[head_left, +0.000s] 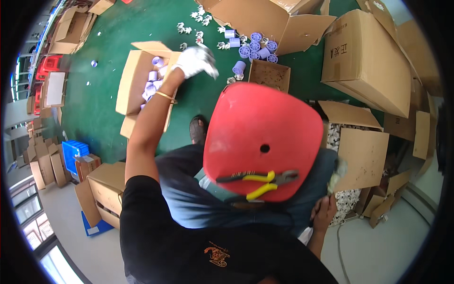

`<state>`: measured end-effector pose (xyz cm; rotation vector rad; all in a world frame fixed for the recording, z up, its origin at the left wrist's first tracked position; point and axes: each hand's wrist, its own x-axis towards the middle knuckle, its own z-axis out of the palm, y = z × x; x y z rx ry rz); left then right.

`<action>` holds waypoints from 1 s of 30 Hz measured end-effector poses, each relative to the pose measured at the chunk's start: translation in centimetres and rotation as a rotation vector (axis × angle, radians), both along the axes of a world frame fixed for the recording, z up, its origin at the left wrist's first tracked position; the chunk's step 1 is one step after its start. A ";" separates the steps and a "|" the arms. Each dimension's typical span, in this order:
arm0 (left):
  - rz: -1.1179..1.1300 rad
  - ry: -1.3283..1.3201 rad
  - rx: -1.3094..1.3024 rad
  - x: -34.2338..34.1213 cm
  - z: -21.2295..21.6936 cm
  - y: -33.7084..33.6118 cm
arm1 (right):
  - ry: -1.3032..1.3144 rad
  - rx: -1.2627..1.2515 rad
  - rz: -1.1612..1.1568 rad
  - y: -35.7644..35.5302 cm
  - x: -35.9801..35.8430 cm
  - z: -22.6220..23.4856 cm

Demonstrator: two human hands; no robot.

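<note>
My left hand [195,62], in a white glove, reaches out past an open cardboard box [126,90] of light purple plastic cylinders [153,75]. Motion smears its fingers, so what they hold, if anything, does not show. Low at my right side, beside my thigh, my right hand [324,211] is bare with its fingers curled. A blurred pale thing [337,176] sticks up just above that hand; its kind is unclear. Between my legs stands a red plastic stool [265,116] with a round hole in its seat. Pliers [257,178] with yellow and black handles lie on the seat.
Several purple cylinders [255,46] and small white-and-grey parts [199,19] lie on the green floor ahead. Near them is a shallow cardboard box [269,75]. Large cartons [364,61] stand right. A box of small pale parts [346,203] is by my right hand. A blue crate [74,152] stands left.
</note>
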<state>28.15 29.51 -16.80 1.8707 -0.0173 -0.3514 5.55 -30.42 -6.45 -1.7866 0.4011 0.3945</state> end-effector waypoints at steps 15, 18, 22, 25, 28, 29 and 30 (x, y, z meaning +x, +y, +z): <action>-0.156 0.029 0.946 6.2 -19.5 -10.5 | 0.065 -0.024 -0.198 1.5 1.1 2.8; -0.122 -0.005 0.943 5.2 -20.4 -9.8 | 0.053 -0.001 -0.208 1.6 0.9 2.5; -0.034 -0.005 0.899 4.9 -20.1 -8.3 | 0.035 0.022 -0.221 1.6 0.4 2.5; 0.111 0.078 0.802 3.6 -18.9 -7.0 | 0.014 0.039 -0.255 1.6 0.0 2.8; 0.358 0.178 0.572 2.6 -16.5 -4.7 | 0.024 0.025 -0.248 1.4 0.1 2.5; 0.411 0.295 -0.041 2.8 -14.8 -2.4 | 0.029 0.032 -0.223 1.3 0.2 2.3; 0.443 0.396 -0.652 2.4 -12.9 0.3 | 0.043 0.045 -0.196 1.2 0.1 2.0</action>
